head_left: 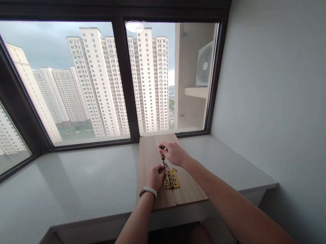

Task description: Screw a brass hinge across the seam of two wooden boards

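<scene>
A yellow-and-black screwdriver (pixel 163 154) stands roughly upright over the wooden boards (pixel 148 156). My right hand (pixel 173 152) is closed around its handle from the right. Low by the screwdriver's tip, my left hand (pixel 155 176) is pinched; what its fingertips hold is too small to make out. A brass hinge (pixel 174 179) lies opened flat across the seam between the two boards, just right of my left hand. Several small screws (pixel 174 170) are scattered on and around the hinge. The screwdriver's tip is partly hidden by my left fingers.
The boards rest on a pale stone windowsill (pixel 99 182), reaching from its front edge back to the window. Dark window frames (pixel 127 82) rise behind. A white wall (pixel 280 82) bounds the right side. My left wrist wears a pale band (pixel 149 190).
</scene>
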A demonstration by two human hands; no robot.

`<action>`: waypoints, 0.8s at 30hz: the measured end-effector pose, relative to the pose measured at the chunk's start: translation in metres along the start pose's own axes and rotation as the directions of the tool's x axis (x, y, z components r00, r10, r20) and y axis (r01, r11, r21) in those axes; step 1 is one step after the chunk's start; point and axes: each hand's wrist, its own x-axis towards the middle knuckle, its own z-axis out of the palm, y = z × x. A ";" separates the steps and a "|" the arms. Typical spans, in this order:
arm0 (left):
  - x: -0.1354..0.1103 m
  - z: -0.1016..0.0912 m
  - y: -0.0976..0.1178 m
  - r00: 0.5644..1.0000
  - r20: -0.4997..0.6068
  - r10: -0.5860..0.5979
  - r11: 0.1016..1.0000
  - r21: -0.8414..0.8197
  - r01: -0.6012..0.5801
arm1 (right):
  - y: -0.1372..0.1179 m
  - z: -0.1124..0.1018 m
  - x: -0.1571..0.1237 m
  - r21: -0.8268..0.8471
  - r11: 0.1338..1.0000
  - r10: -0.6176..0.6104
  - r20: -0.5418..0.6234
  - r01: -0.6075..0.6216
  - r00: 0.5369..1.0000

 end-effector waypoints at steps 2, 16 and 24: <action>0.000 0.000 0.000 1.000 0.002 -0.001 1.000 -0.001 0.001 | 0.001 0.002 0.000 -0.034 0.999 0.006 -0.048 -0.007 0.999; 0.000 0.001 -0.006 1.000 0.009 0.017 0.999 0.050 -0.018 | 0.005 -0.005 0.001 -0.118 0.990 -0.074 0.016 0.076 0.997; 0.001 0.003 -0.008 0.999 0.039 0.014 0.998 0.059 -0.016 | -0.006 -0.007 0.005 -0.262 0.965 0.031 0.020 -0.025 0.999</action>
